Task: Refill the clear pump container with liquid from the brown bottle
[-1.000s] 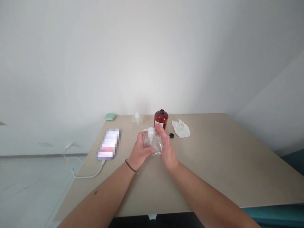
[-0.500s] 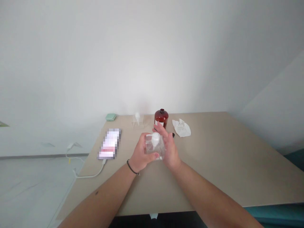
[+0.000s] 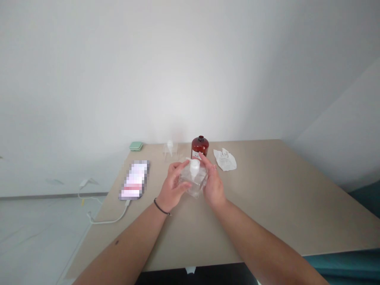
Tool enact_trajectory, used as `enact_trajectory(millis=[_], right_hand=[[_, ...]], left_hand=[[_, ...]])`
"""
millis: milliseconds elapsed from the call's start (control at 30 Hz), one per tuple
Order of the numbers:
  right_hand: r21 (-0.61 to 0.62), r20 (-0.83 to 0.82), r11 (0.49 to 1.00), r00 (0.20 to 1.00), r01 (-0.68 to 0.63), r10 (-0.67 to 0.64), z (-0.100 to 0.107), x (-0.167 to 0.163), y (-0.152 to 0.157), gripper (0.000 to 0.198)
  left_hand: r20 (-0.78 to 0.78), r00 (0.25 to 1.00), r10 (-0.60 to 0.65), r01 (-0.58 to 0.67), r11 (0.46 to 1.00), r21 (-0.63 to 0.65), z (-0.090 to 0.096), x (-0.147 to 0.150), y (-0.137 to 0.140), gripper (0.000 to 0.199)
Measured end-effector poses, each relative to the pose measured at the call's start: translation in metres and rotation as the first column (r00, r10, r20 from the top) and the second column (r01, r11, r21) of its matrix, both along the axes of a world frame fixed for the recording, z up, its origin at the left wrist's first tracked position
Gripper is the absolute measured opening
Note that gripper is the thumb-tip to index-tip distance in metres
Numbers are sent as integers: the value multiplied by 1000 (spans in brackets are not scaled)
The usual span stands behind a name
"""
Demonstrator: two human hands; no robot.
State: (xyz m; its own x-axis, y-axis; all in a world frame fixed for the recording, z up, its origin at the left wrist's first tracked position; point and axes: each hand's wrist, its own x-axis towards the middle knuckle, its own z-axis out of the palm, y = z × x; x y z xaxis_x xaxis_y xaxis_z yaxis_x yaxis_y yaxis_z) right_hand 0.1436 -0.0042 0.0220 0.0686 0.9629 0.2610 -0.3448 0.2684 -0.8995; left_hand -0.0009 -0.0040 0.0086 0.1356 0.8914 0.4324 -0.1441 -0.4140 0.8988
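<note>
Between my hands is a clear, square-sided bottle (image 3: pixel 193 189) with a white pump-like top (image 3: pixel 194 166). My left hand (image 3: pixel 172 185) grips its left side, thumb across the near face and fingers by the top. On the right side, my right hand (image 3: pixel 214 185) is closed against the bottle, with its fingers pointing up and away. Just behind them stands a dark red-brown bottle (image 3: pixel 200 143), its neck uncapped and a white label on its front. Farther back on the left is a similar clear container (image 3: pixel 170 152) with a white top.
A crumpled white tissue (image 3: pixel 225 159) lies right of the brown bottle. To the left, a phone (image 3: pixel 135 180) rests with a white cable (image 3: pixel 114 221) plugged in. A small green case (image 3: pixel 135 146) sits at the table's (image 3: pixel 267 198) back left corner, near the wall.
The clear bottle has turned in my hands, so one corner now points toward me. My left hand's fingers have moved up beside the white top.
</note>
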Motion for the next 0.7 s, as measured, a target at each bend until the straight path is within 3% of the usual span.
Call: enact_trajectory(millis=[100,233,300,433,700], right_hand=[[84,96,992,991,89,-97,0,0,-3,54],[164,152,985,986,48,-73,-2,-4,-8,51],[178,161,983,985,33,-62,-3,-6,-9,52],[123,139,992,990,21,-38,-5,-5,-8,52],[61,8,997,999,-54,54,-3,-3,-7,57]], left_hand=[[30,999,22,-19,996,-84,2,3,-1,56],[184,971,-156,179,977,-116,-1,10,-3,81],[177,971,-161,183,975,-122,-1,12,-4,85],[133,980,-146,168,971,-173,3,12,-9,65],[163,946,-281,307,937,-166,12,9,-12,63]])
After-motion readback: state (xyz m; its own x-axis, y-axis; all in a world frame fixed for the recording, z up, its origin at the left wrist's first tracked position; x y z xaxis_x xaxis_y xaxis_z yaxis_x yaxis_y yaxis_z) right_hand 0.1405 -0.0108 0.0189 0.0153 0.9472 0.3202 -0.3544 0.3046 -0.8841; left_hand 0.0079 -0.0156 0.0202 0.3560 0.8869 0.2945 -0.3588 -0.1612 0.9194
